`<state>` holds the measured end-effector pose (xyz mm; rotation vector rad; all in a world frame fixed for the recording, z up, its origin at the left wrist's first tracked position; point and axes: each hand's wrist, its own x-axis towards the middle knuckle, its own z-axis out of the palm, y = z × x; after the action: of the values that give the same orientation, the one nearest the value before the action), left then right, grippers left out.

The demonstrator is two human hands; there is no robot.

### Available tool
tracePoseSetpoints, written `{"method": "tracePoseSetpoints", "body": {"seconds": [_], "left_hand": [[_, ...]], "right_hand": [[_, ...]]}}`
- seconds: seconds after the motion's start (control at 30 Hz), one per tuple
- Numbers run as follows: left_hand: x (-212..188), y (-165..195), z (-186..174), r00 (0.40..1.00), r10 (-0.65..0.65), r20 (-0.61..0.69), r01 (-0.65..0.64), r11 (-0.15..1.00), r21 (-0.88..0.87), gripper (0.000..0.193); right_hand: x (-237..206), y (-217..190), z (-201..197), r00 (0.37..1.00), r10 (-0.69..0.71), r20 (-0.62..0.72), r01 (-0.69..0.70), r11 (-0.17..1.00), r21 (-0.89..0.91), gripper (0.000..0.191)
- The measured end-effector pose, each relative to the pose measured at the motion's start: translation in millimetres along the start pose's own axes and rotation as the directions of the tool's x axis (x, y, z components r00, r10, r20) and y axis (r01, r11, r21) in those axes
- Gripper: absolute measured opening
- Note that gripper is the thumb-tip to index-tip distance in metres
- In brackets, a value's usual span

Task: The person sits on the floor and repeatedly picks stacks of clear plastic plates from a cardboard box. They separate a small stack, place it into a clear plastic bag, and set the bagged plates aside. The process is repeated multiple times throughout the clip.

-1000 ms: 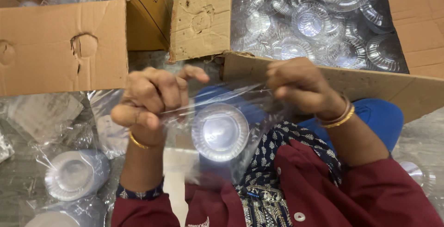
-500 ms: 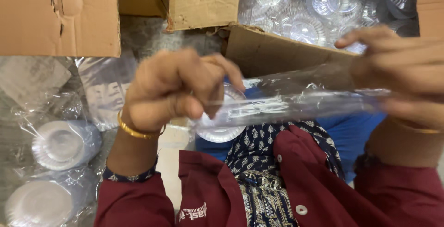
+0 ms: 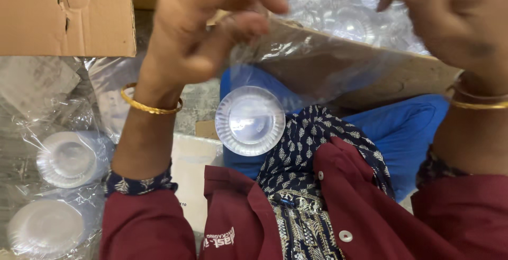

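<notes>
Cardboard flap (image 3: 370,74) (behind clear bag (image 3: 328,43)).

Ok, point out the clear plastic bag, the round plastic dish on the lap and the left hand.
clear plastic bag (image 3: 338,64), head view, on the stretched film between the hands
round plastic dish (image 3: 250,120), head view, on its flat centre
left hand (image 3: 206,24), head view, middle of the hand

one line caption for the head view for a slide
Two hands, left hand and right hand, stretch a clear plastic bag above a clear plastic bowl.
</notes>
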<state>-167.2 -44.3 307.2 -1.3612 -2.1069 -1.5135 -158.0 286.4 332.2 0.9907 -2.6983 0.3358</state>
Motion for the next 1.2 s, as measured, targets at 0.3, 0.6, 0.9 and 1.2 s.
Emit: {"method": "tracePoseSetpoints", "body": {"seconds": [0.3, 0.6, 0.9, 1.2], "left_hand": [[13, 22, 55, 0.838, 0.396, 0.375, -0.534, 0.733, 0.421, 0.029], [-15, 12, 33, 0.945, 0.227, 0.236, -0.309, 0.856, 0.414, 0.025], [-190, -84, 104, 0.577, -0.803, -0.146, 0.807, 0.535, 0.25, 0.119], [-265, -90, 176, 0.248, -0.969, -0.015, 0.702, 0.191, -0.686, 0.059]], "right_hand": [[17, -5, 22, 0.895, -0.43, 0.12, 0.398, 0.89, 0.223, 0.039], [-17, 3, 56, 0.976, -0.149, -0.157, 0.174, 0.972, 0.161, 0.021], [-60, -16, 69, 0.92, 0.014, -0.391, -0.12, 0.962, -0.247, 0.034], [-1, -56, 187, 0.992, -0.037, -0.118, 0.03, 0.998, -0.06, 0.035]]}}
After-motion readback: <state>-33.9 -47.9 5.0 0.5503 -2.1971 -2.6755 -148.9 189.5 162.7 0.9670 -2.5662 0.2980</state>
